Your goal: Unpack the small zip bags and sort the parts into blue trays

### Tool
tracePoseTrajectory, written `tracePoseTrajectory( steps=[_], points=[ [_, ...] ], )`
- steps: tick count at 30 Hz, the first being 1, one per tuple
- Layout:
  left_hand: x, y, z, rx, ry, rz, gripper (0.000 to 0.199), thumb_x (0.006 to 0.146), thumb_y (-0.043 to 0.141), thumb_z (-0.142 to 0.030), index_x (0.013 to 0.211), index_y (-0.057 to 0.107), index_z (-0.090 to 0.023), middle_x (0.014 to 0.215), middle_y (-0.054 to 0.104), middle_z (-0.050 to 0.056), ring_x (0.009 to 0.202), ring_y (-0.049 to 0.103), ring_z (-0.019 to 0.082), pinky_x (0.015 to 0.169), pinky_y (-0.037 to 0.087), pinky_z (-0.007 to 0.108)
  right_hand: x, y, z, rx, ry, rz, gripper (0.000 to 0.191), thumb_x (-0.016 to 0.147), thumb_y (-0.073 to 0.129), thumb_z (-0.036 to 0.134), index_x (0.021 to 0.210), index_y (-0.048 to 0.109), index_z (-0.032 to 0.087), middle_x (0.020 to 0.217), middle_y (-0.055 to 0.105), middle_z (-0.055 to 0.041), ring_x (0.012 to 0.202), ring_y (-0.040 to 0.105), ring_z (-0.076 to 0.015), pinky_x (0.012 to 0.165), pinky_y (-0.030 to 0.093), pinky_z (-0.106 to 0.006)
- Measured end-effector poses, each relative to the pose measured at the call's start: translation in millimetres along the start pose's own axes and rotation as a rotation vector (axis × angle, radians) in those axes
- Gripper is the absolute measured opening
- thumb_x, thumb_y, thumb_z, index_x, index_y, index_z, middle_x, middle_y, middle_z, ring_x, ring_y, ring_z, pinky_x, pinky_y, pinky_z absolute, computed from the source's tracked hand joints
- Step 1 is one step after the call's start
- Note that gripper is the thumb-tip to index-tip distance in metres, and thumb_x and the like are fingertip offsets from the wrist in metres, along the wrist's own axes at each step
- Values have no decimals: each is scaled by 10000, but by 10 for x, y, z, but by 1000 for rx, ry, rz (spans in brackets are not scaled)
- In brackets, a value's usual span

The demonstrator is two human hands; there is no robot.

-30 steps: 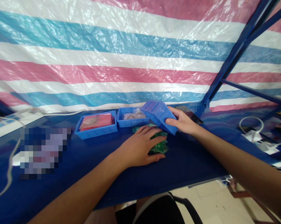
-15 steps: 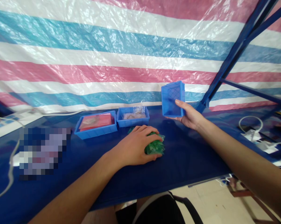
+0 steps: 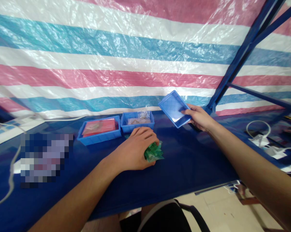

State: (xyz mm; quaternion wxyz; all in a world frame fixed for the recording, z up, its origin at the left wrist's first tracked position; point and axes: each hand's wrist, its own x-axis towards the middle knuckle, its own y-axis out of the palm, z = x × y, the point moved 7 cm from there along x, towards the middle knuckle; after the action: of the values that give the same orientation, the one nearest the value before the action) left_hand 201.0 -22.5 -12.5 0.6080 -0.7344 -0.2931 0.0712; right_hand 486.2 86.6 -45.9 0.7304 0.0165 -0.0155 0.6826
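Right fingers grip tilted bin | left fingers clasp green packets | leftmost bin: red packets

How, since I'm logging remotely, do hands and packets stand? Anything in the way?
Left hand curled around green plastic packets. Right hand holding tilted blue rectangular plastic bin. Possibly in the way: two filled blue rectangular bins beyond left hand.

We note smooth, glossy blue rectangular plastic bin; crinkly, shiny green plastic packets; smooth dark-blue tabletop; wrinkled, glossy striped plastic sheet.
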Motion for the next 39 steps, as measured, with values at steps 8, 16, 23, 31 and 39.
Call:
tracePoseTrajectory(
  steps=[8, 16, 23, 31, 39],
  points=[
    [-16, 60, 52, -49, -38, 31, 552, 787, 895, -274, 1293, 677, -261, 1408, 660, 77, 1319, 626, 313, 1208, 421, 465, 90, -38, -167, -152, -25, 41, 371, 782, 912, 439, 1082, 824, 239, 874, 806, -23, 642, 687, -167, 572, 607, -296],
    [-9, 58, 40, -57, -30, 38, 555, 795, 880, -254, 1313, 681, -253, 1411, 673, 87, 1324, 631, 324, 1200, 429, 470, 140, -220, 25, -603, -292, -82, 513, 989, 644, 679, 1162, 817, 228, 1067, 824, -88, 965, 754, -296, 970, 610, -472],
    [-8, 67, 52, -55, -41, 51, 566, 800, 886, -279, 1326, 679, -251, 1420, 674, 76, 1333, 621, 311, 1212, 421, 453, 185, -601, -72, -1312, -158, -342, 836, 891, 733, 690, 1528, 580, 171, 1515, 549, -275, 1371, 593, -500, 1132, 484, -655],
    [-7, 82, 69, -54, -46, 58, 577, 806, 888, -296, 1340, 673, -259, 1430, 672, 74, 1347, 616, 310, 1222, 416, 450, 212, -584, -248, -1413, -31, -181, 948, 930, 743, 600, 1680, 357, 169, 1574, 451, -284, 1410, 598, -485, 1186, 469, -570],
    [-8, 52, 43, -62, -44, 24, 526, 912, 842, -552, 1321, 703, -252, 1407, 689, 82, 1320, 635, 299, 1209, 437, 455, 185, -467, -132, -1326, -168, -299, 776, 995, 645, 604, 1607, 492, 151, 1543, 531, -270, 1388, 584, -488, 1132, 489, -640]
  ],
)
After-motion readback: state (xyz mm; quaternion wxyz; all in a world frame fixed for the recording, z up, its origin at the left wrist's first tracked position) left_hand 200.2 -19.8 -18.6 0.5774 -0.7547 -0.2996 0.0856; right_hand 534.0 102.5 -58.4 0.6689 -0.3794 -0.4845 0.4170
